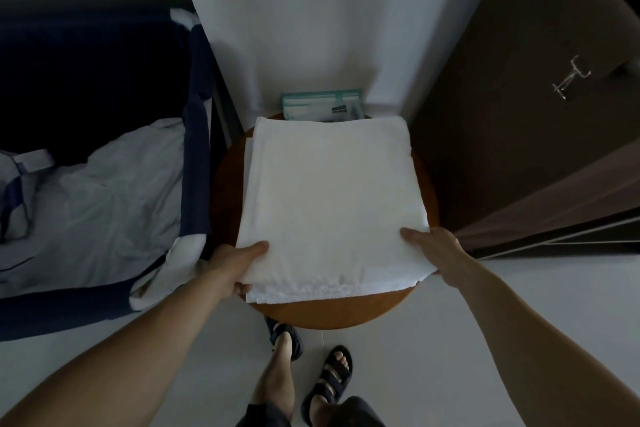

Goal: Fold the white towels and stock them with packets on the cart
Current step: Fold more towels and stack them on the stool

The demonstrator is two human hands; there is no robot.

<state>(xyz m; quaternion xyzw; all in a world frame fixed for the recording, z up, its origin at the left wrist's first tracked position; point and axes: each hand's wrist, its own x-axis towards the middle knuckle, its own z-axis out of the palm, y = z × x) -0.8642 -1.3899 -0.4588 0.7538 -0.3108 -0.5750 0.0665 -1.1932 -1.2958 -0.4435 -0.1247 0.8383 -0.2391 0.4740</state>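
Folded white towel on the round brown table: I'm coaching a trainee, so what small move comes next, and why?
Probably lift the folded white towel clear of the round brown wooden table. It already lies folded square, and the left hand and right hand each grip a near corner, thumbs on top.

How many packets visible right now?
1: a teal packet at the far edge of the round table, its lower part hidden behind the folded towel. More could be hidden under that towel.
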